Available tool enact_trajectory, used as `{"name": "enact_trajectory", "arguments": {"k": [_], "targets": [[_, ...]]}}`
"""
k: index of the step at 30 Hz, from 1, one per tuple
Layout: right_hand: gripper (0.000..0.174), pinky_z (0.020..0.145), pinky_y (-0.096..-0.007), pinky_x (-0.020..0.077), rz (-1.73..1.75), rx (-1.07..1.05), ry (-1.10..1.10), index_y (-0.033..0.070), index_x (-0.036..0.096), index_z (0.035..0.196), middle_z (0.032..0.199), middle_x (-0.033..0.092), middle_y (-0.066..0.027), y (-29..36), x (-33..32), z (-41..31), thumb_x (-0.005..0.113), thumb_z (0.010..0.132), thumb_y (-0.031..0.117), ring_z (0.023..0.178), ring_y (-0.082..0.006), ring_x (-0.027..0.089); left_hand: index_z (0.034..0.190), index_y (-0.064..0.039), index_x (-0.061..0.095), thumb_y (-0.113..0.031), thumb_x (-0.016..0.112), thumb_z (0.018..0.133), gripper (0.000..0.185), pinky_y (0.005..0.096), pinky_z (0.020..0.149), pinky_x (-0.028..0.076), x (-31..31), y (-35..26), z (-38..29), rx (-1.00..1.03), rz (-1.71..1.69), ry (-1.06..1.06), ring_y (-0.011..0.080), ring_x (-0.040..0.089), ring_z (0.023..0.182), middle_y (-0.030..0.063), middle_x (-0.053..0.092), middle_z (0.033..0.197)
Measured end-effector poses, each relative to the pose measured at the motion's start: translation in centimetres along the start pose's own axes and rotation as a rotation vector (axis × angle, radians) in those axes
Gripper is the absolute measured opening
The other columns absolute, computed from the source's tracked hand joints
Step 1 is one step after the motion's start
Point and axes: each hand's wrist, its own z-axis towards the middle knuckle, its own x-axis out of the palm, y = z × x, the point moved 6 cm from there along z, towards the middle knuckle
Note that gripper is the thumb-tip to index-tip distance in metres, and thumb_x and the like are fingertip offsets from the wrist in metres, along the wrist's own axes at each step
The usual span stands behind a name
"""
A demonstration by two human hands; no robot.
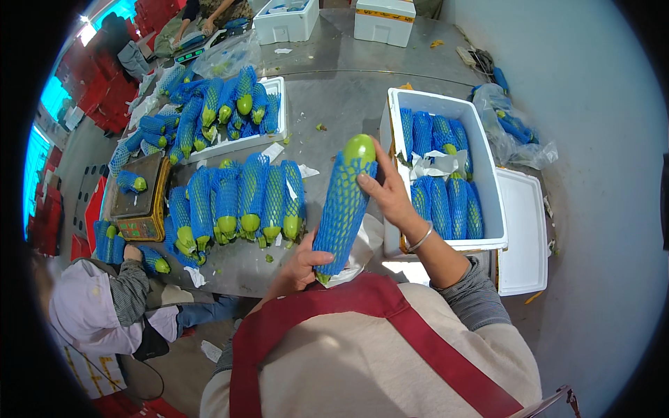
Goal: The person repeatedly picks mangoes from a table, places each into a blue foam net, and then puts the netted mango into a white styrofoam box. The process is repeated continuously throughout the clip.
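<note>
A large green zucchini-like squash in blue foam netting (342,214) is held upright, slightly tilted, between both hands. My left hand (308,261) grips its lower end; my right hand (387,188) closes round its upper part, where the smooth green end shows bare. White paper (364,243) lies behind its lower part. On the right stands an open white foam box (448,243) with netted squashes (439,206) packed in two rows and crumpled paper between them. To the left, a row of netted squashes (251,198) lies on the metal table (334,109).
A foam tray (284,104) heaped with netted squashes stands at the upper left, near a scale (138,224). A co-worker (94,308) sits at the lower left. A foam lid (522,235) leans beside the box. Plastic bags (502,125) lie behind it.
</note>
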Motion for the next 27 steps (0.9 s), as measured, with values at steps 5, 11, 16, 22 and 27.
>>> {"name": "enact_trajectory", "arguments": {"k": [5, 11, 16, 22, 27], "targets": [[0.025, 0.067, -0.0375, 0.0460, -0.620, 0.208, 0.016, -0.003, 0.059, 0.090, 0.096, 0.061, -0.0221, 1.4, 1.3, -0.9, 0.064, 0.087, 0.021, 0.083, -0.0327, 0.060, 0.130, 0.001, 0.040, -0.018, 0.063, 0.064, 0.072, 0.0404, 0.074, 0.053, -2.7, 1.5, -0.8, -0.007, -0.210, 0.044, 0.0287, 0.062, 0.086, 0.0169, 0.058, 0.107], [0.014, 0.059, -0.0377, 0.0452, -0.626, -0.671, -0.027, -0.001, 0.052, 0.065, 0.082, 0.060, -0.0170, 5.8, 2.8, -2.2, 0.063, 0.072, 0.002, 0.069, -0.0318, 0.057, 0.127, 0.003, 0.041, -0.030, 0.064, 0.065, 0.075, 0.0367, 0.055, 0.047, -3.0, 1.7, 0.0, 0.015, -0.408, 0.368, 0.0310, 0.058, 0.070, 0.0210, 0.055, 0.103], [0.018, 0.055, -0.0331, 0.0441, -0.313, -0.519, 0.369, 0.003, 0.047, 0.064, 0.068, 0.058, -0.0111, 5.1, 5.5, -4.9, 0.064, 0.071, 0.005, 0.058, -0.0266, 0.054, 0.132, 0.000, 0.037, -0.033, 0.067, 0.066, 0.079, 0.0371, 0.050, 0.048, -3.6, 2.2, -0.1, 0.051, -0.487, 0.423, 0.0304, 0.057, 0.064, 0.0226, 0.056, 0.100], [0.023, 0.053, -0.0284, 0.0426, -0.086, 0.244, 0.129, 0.002, 0.055, 0.093, 0.065, 0.058, -0.0001, 1.2, 4.4, -5.2, 0.072, 0.079, 0.011, 0.064, -0.0078, 0.054, 0.131, 0.004, 0.038, -0.034, 0.065, 0.064, 0.082, 0.0368, 0.050, 0.050, -4.3, 2.3, -0.1, 0.114, -0.402, 0.249, 0.0317, 0.060, 0.060, 0.0236, 0.058, 0.102], [0.014, 0.057, -0.0316, 0.0438, -0.439, -0.385, 0.470, 0.004, 0.064, 0.086, 0.062, 0.057, -0.0043, 4.3, 7.0, -6.3, 0.071, 0.077, 0.013, 0.064, -0.0202, 0.058, 0.129, 0.005, 0.039, -0.025, 0.062, 0.061, 0.078, 0.0378, 0.077, 0.053, -6.5, 2.1, 0.1, 0.110, -0.105, 0.160, 0.0290, 0.063, 0.090, 0.0188, 0.059, 0.108]]}}
